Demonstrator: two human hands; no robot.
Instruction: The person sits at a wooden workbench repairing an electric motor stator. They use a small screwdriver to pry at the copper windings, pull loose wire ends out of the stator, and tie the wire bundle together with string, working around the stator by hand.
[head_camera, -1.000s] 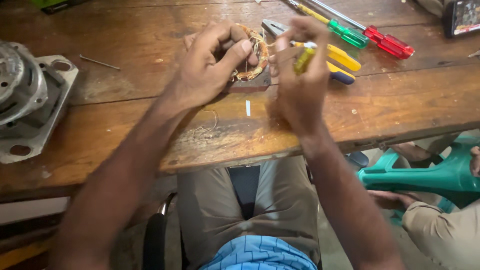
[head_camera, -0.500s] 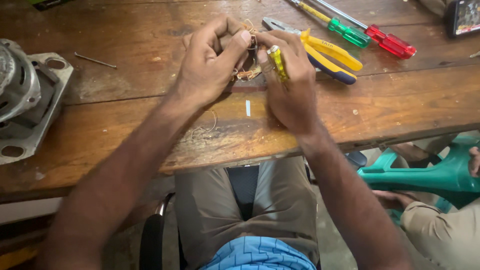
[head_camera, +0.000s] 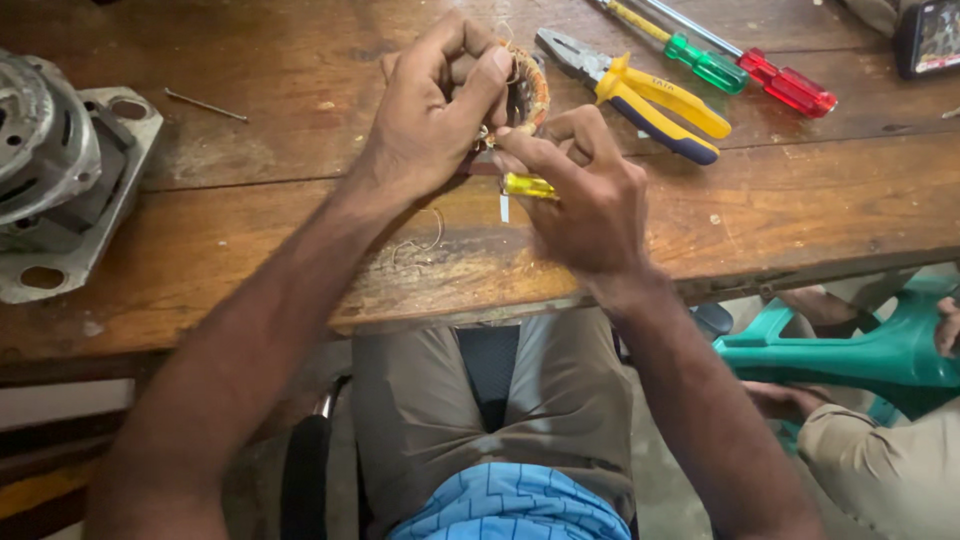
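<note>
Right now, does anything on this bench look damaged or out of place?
Yes: the wooden workbench edge is chipped and worn near the loose wire strands, and a stray nail lies alone beside the motor.

the left hand (head_camera: 435, 110) hides most of the wire coil (head_camera: 528, 95) (its near side unseen).

Pliers (head_camera: 640, 92), two screwdrivers (head_camera: 745, 62), motor housing (head_camera: 55, 170)

Both forearms are bare from elbow to the hands, left hand (head_camera: 435, 120) and right hand (head_camera: 590, 195), with no sleeves, watch or rings in view, while below them the person wears khaki shorts (head_camera: 560, 410) and a blue shirt (head_camera: 510, 510) with a thin dark brick-like line pattern.
</note>
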